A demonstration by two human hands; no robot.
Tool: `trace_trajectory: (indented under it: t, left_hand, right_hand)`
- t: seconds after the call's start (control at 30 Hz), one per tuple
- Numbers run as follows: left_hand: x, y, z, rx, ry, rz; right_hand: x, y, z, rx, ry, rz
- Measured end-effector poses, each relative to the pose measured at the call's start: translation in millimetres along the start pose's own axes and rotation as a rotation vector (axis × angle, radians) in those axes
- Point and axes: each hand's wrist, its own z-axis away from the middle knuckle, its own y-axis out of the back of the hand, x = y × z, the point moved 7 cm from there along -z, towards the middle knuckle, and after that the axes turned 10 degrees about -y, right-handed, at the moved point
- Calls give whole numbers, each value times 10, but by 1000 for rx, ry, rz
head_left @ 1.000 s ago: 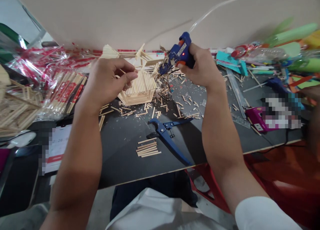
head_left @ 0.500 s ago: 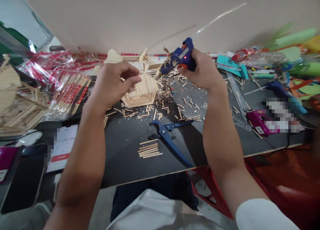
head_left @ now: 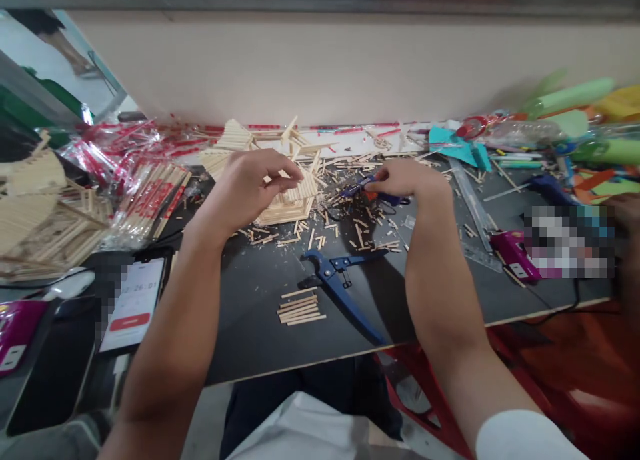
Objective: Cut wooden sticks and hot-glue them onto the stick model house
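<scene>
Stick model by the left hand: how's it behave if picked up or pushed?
The stick model is probably light for its size, being built of thin sticks. It's likely fairly stiff, since they sit in close rows. Pushed, it looks apt to slide rather than roll, given its flat, angular sides.

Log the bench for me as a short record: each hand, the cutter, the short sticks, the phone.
Left hand: at the stick model, thumb and fingers close together; anything held is unclear
Right hand: on the blue glue gun, low among wood scraps
Cutter: lying on the table
Short sticks: grouped left of cutter
Phone: screen lit
</scene>
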Motion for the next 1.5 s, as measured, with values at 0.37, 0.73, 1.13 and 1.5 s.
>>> trace_trajectory:
  t: [0.37,0.73,1.13,1.5]
  left_hand:
    - [268,-6,-25,30,-134,-35]
    - [252,-36,-19,-4,-126,-35]
    - [107,-21,-14,16,-53,-124]
    - [36,-92,-5,-17,-64,-108]
  right_hand:
    - [-1000,443,933,-61,709,-878]
    - [-1036,334,883,-181,668,-918]
    - [-890,409,777,161,664,-590]
    - [-1019,351,809,232,713,-443]
